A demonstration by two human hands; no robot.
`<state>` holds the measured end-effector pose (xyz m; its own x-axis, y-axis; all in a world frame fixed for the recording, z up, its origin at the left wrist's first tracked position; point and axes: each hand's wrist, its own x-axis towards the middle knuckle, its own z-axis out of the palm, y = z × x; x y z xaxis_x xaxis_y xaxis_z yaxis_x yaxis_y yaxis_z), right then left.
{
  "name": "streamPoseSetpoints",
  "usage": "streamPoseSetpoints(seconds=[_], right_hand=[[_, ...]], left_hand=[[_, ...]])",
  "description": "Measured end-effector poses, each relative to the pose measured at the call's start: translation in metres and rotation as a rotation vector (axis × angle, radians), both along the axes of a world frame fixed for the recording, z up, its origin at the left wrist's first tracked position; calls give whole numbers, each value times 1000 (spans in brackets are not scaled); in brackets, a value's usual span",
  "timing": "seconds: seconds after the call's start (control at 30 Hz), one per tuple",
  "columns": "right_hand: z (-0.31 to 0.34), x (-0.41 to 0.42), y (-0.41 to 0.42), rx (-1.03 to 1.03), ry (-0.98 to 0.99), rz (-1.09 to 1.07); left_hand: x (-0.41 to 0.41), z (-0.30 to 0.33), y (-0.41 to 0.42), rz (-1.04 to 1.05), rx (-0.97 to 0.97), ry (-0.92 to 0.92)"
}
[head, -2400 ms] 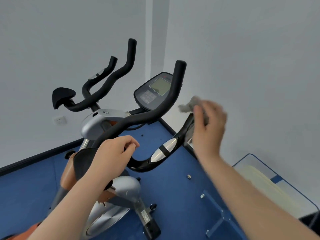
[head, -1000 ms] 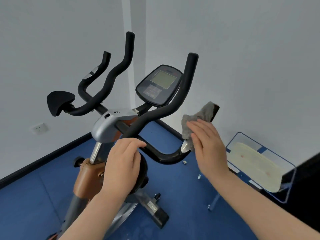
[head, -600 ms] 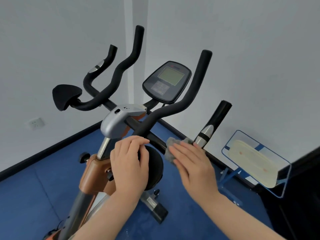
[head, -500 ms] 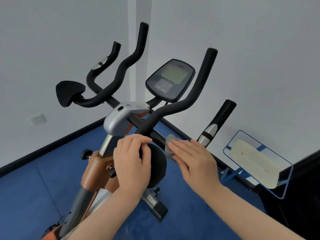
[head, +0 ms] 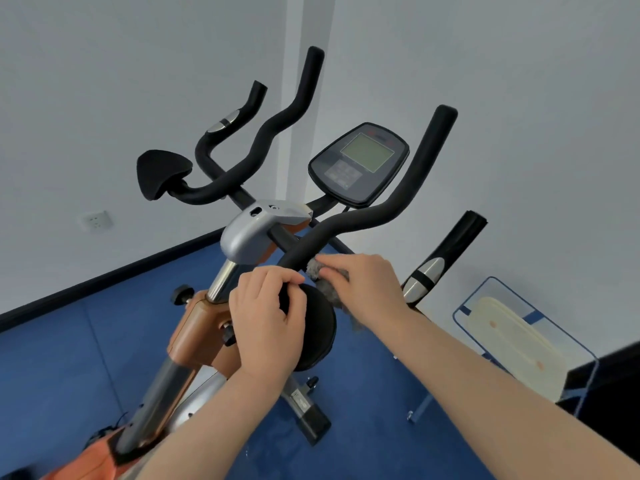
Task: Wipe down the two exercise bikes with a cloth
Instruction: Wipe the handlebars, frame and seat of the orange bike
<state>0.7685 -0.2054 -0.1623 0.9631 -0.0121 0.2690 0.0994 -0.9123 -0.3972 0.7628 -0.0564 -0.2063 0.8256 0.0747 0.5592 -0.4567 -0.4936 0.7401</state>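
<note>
Right hand (head: 363,285): fingers curled over a grey cloth (head: 325,278), pressing it against the lower end of the right handlebar (head: 391,206) where the foam grip meets the crossbar. A tail of cloth hangs below the palm.

Left hand (head: 266,320): fingers wrapped over the top edge of the round black elbow pad (head: 318,327), steadying it, just beside the right hand, nearly touching.

The bar's long axis runs up and away to the right from the cloth, bending upright toward its tip beside the console (head: 360,164). Likely next stroke follows that line; right hand is already on it, left is not.

Farther out: the short grip with silver pulse sensor (head: 424,275) to the right, the left handlebar (head: 277,133) and left elbow pad (head: 161,173) beyond. Silver stem clamp (head: 256,230), blue floor (head: 69,358). Only one exercise bike (head: 201,327) in view.
</note>
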Motion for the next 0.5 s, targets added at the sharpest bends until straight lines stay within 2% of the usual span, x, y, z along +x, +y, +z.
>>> streamPoseSetpoints(seconds=[0.1,0.23,0.3,0.33,0.43,0.5], right_hand=[[-12,-30,0,-97,-134,48],[-10,-62,-53,-385,-299,210],[-2,-64,-82,-463,-384,127],[0,-64,-91,-450,-418,47],[-19,-66,-78,-215,-450,-151],[-38,-71,-63,-251,-434,-38]], left_hand=[[1,0,0,-1,23,-3],[3,-2,0,8,30,3],[2,-1,0,8,33,5],[1,0,0,11,40,7],[-2,2,0,17,97,-3],[-3,7,-2,-9,167,-68]])
